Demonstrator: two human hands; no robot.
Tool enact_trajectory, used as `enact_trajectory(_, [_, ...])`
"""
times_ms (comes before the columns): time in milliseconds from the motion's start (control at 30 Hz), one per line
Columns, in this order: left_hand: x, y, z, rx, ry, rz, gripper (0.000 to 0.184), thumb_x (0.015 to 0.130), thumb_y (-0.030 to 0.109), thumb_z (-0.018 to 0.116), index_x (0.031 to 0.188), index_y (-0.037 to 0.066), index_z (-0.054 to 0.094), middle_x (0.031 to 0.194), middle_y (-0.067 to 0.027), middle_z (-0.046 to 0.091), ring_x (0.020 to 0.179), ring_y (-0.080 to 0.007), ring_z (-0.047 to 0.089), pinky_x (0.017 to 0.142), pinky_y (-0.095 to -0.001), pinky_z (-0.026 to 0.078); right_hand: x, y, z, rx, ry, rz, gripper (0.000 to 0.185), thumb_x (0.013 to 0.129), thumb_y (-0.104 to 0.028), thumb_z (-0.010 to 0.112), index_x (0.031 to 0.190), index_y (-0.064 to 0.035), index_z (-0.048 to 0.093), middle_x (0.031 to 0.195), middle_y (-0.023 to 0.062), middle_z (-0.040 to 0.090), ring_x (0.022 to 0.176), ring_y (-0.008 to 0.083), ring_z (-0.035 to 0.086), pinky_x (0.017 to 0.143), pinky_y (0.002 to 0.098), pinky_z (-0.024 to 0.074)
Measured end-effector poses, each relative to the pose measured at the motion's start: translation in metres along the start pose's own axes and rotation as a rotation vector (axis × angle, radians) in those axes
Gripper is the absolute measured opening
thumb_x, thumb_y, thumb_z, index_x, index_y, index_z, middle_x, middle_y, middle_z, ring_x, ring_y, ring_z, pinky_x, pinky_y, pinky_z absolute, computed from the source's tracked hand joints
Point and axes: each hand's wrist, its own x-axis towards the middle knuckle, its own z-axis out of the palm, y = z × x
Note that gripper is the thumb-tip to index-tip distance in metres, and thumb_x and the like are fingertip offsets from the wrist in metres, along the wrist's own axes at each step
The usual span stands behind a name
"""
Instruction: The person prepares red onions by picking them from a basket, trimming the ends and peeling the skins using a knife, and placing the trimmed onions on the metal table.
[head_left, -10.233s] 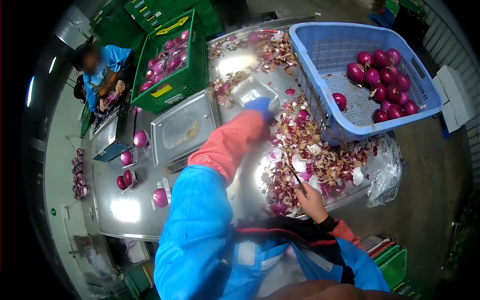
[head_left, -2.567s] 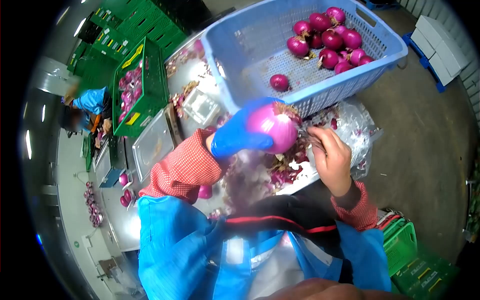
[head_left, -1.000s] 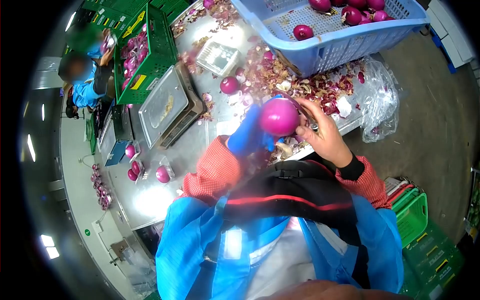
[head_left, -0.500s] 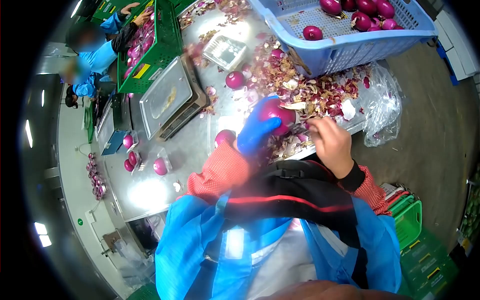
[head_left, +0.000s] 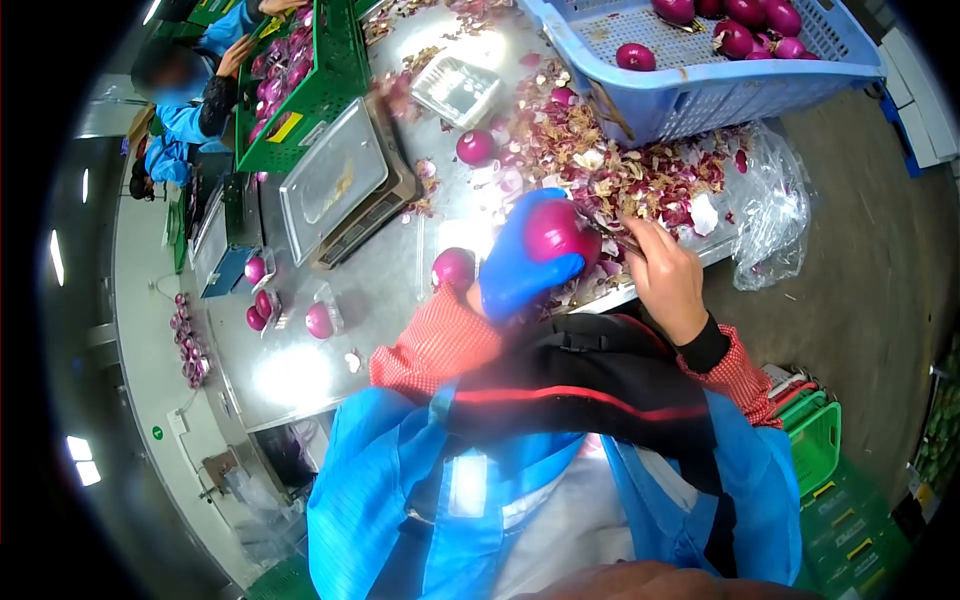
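Observation:
A smooth red onion (head_left: 558, 230) rests in my left hand (head_left: 518, 262), which wears a blue glove with its fingers wrapped round it. My bare right hand (head_left: 668, 280) is closed on a small dark knife (head_left: 622, 240), whose blade reaches the right side of this onion. Below the onion and behind it lies a heap of dry onion skins (head_left: 640, 175). Two loose onions are on the metal table, one (head_left: 475, 147) beyond my left hand and one (head_left: 453, 268) beside my left wrist. A clear plastic tray (head_left: 456, 90) stands farther back.
A blue basket (head_left: 680, 90) with several onions stands at the back right, a clear plastic bag (head_left: 772, 215) below it. To the left are a scale (head_left: 335, 185), a green crate (head_left: 345, 70) of packed onions and several onions in trays (head_left: 320, 320). Co-workers (head_left: 185, 95) stand beyond.
Since the earlier frames, the onion in my left hand has lost its loose skin and turned, and my right hand has brought the knife back against it. A co-worker's hands have moved to the green crate.

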Motion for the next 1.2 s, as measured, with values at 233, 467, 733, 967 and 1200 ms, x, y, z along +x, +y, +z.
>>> enact_trajectory(233, [-0.007,-0.024,-0.006,0.241,-0.020,0.010,0.083,0.070,0.015,0.085,0.138,0.007,0.038,0.129,-0.0103,0.051,0.119,-0.0222,0.052,0.100,-0.0374,0.044,0.020,-0.004,0.018,0.609,-0.180,0.329,0.052,0.088,-0.029,0.069,0.130,-0.0047,0.051,0.085,0.0076,0.059,0.079,0.0164,0.058,0.074,0.0304,0.0474])
enact_trajectory(467, [-0.026,-0.059,-0.102,0.789,0.545,-0.002,0.087,0.069,0.030,0.085,0.139,0.004,0.042,0.129,-0.0177,0.054,0.117,-0.0286,0.056,0.099,-0.0374,0.046,0.003,-0.010,0.037,0.634,-0.346,0.422,0.025,0.092,-0.017,0.064,0.111,-0.0018,0.060,0.081,0.0055,0.063,0.073,0.0124,0.058,0.067,0.0281,0.0467])
enact_trajectory(733, [-0.084,-0.123,-0.176,0.869,0.718,0.006,0.057,0.087,0.031,0.067,0.133,0.003,0.051,0.131,-0.0209,0.055,0.117,-0.0317,0.057,0.098,-0.0388,0.047,0.018,-0.025,0.069,0.574,-0.559,0.414,0.024,0.093,-0.017,0.061,0.112,-0.0018,0.061,0.083,0.0101,0.066,0.075,0.0165,0.062,0.069,0.0308,0.0481])
enact_trajectory(967, [-0.121,-0.188,-0.150,0.136,0.987,-0.277,0.034,0.099,0.018,0.052,0.130,0.005,0.053,0.111,-0.0100,0.063,0.098,-0.0161,0.059,0.086,-0.0284,0.050,0.045,-0.024,0.165,0.519,-0.580,0.251,0.051,0.093,-0.025,0.060,0.131,0.0034,0.043,0.110,0.0256,0.064,0.102,0.0344,0.064,0.087,0.0377,0.0480])
enact_trajectory(1200, [-0.125,-0.206,-0.177,0.741,0.768,-0.162,0.024,0.091,0.020,0.056,0.107,0.006,0.065,0.108,-0.0136,0.066,0.096,-0.0273,0.062,0.085,-0.0349,0.050,0.076,-0.037,0.251,0.494,-0.705,0.399,0.037,0.092,-0.026,0.061,0.112,0.0035,0.053,0.086,0.0129,0.064,0.073,0.0201,0.060,0.067,0.0336,0.0480])
